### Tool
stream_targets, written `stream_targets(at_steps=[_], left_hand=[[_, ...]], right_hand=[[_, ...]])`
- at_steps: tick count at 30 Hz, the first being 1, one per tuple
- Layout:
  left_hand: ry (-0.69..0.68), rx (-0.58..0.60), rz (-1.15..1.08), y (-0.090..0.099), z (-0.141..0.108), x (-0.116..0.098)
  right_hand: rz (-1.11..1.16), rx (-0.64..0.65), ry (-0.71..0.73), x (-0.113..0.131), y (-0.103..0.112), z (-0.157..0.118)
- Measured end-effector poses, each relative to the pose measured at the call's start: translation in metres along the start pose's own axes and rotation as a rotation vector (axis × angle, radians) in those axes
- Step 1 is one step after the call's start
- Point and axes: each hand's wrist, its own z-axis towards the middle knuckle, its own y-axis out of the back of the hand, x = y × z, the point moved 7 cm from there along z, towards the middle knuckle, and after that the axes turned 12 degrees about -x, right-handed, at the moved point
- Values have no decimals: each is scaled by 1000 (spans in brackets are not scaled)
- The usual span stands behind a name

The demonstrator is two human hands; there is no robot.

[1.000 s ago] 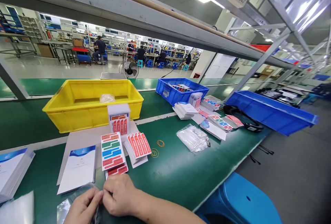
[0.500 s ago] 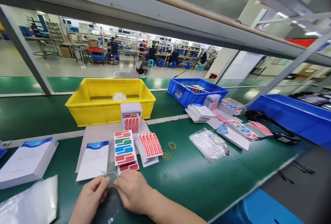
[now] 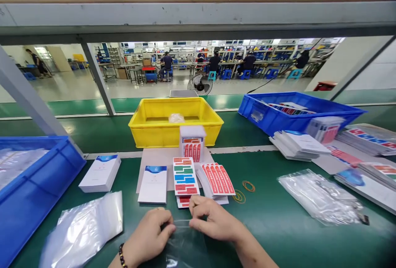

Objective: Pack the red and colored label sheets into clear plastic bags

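Observation:
A clear plastic bag (image 3: 185, 245) hangs between my two hands near the front of the green table. My left hand (image 3: 154, 233), with a beaded bracelet at the wrist, pinches the left side of its top edge. The right corner of that edge is gripped between the thumb and fingers of my right hand (image 3: 212, 220). Just beyond my hands lie a white booklet (image 3: 153, 185) with a blue top, a stack of colored label sheets (image 3: 186, 177) and a fanned stack of red label sheets (image 3: 216, 180).
A yellow bin (image 3: 176, 130) stands behind a packed bundle (image 3: 192, 144). Plastic bags (image 3: 86, 226) and a booklet stack (image 3: 100, 173) lie left, near a blue bin (image 3: 37, 202). Rubber bands (image 3: 248, 186), more clear bags (image 3: 318, 196) and another blue bin (image 3: 297, 113) are right.
My view has swung to the left and levelled, bringing the left blue bin into sight. Both hands still hold the bag's top edge, now slightly farther apart.

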Motion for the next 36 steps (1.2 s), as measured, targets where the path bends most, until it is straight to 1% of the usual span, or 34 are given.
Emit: stream_targets(at_steps=[3, 4, 5, 6, 8, 11, 14, 16, 17, 19, 21, 23, 25, 26, 28, 30, 33, 34, 35, 36], left_hand=[[-20, 97, -59, -13, -4, -4], [-32, 131, -88, -17, -6, -6], [-45, 163, -119, -22, -8, -8], [-54, 190, -148, -26, -9, -9], [-68, 226, -191, -33, -12, -11], [-98, 230, -223, -38, -14, -10], [-100, 223, -255, -39, -14, -8], [-72, 219, -273, -39, -15, -7], [-58, 218, -279, -39, -15, -7], [-31, 216, -296, -39, -16, -6], [18, 201, -373, -41, -15, -4], [88, 161, -578, -41, -13, 1], [175, 99, -920, -39, -8, 6], [226, 62, -1108, -36, -6, 8], [339, 7, -1427, -30, -3, 14], [436, 0, -1607, -26, 0, 16], [528, 75, -1710, -24, 1, 12], [554, 91, -1719, -25, 1, 11], [572, 99, -1715, -26, 0, 11], [579, 100, -1700, -27, -1, 10]], right_hand=[[-82, -199, 156, 9, -1, 8], [-147, -249, 223, 13, -6, 12], [-226, -270, 285, 17, -14, 16], [-312, -260, 335, 20, -24, 22], [-483, -188, 379, 22, -47, 37], [-676, -69, 347, 20, -72, 60], [-785, 29, 282, 17, -86, 73], [-815, 72, 267, 16, -92, 73], [-817, 74, 274, 16, -92, 72], [-785, 21, 314, 18, -87, 69], [-697, -121, 375, 26, -70, 64], [-581, -287, 446, 36, -46, 58], [-484, -389, 504, 48, -22, 48], [-451, -400, 524, 54, -12, 43], [-410, -350, 539, 65, 1, 33], [-368, -261, 535, 75, 8, 22], [-238, -153, 516, 79, 16, 10], [-185, -161, 496, 75, 21, 9], [-148, -206, 458, 67, 27, 9], [-144, -282, 403, 55, 35, 11]])
